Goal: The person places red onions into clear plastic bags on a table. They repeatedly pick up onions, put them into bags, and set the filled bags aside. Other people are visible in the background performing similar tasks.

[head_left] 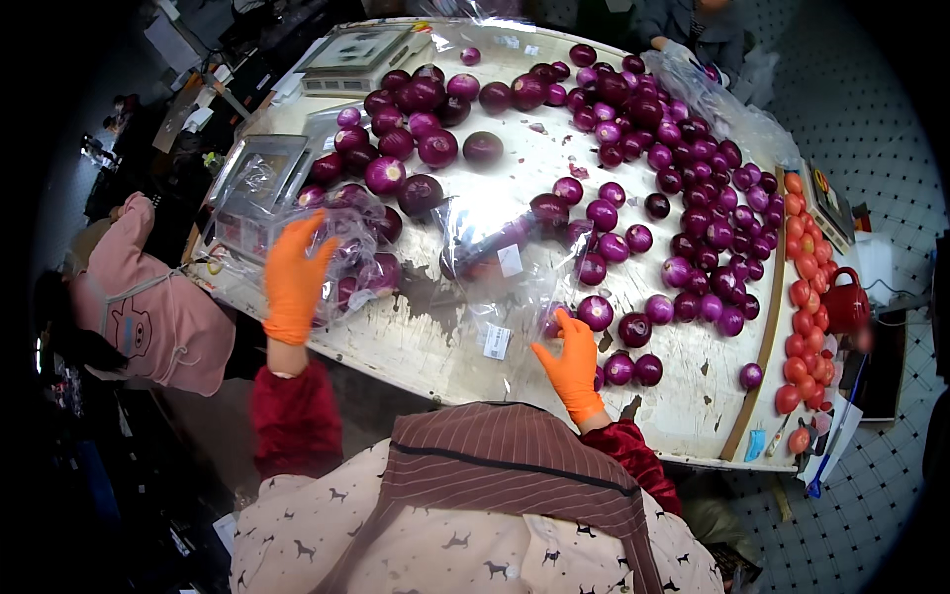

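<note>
My left hand (295, 278), in an orange glove, is over the near side of a clear plastic bag (364, 241) with red onions in it. Its thumb and fingers are spread, seemingly against the film. My right hand (571, 364), also gloved in orange, has thumb and forefinger apart. The forefinger tip is beside a small red onion (554, 319); whether they touch I cannot tell. Between my hands lies another clear bag (475, 293), glossy with glare, bearing a white printed label (496, 341). Dark shapes show through its film.
Loose red onions (701, 215) spread over the worn white table (438, 356). Beyond a wooden strip (757, 386) are tomatoes (798, 327) and a red mug (847, 303). Scales (260, 178) stand left. One person (152, 297) is at left, another (698, 37) at the far side.
</note>
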